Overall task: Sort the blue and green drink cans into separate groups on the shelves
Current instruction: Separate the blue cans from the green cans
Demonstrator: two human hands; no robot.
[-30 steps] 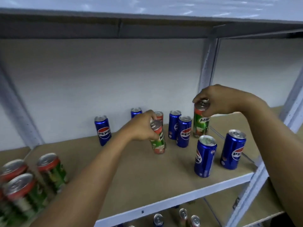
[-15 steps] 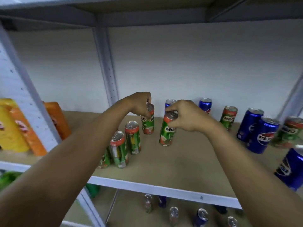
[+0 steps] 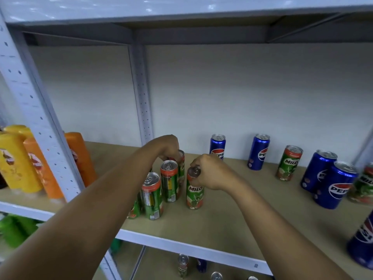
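On the brown shelf board (image 3: 232, 217), my right hand (image 3: 210, 172) grips the top of a green Milo can (image 3: 194, 194) that stands upright beside a cluster of green cans (image 3: 159, 190) at the left. My left hand (image 3: 167, 147) holds the top of another green can (image 3: 181, 168) at the back of that cluster, mostly hidden. Two blue Pepsi cans (image 3: 217, 146) (image 3: 258, 151) stand at the back. A lone green Milo can (image 3: 288, 163) and more blue cans (image 3: 333, 184) are at the right.
A perforated metal upright (image 3: 36, 110) stands at the left, another post (image 3: 142, 96) at the back. Yellow and orange bottles (image 3: 22, 160) fill the neighbouring bay. More cans (image 3: 182, 265) sit on the shelf below. A blue can (image 3: 363, 241) is at the right edge.
Both hands carried green cans leftward from among the blue cans and lowered them at the green cluster. The view has swung left with them.
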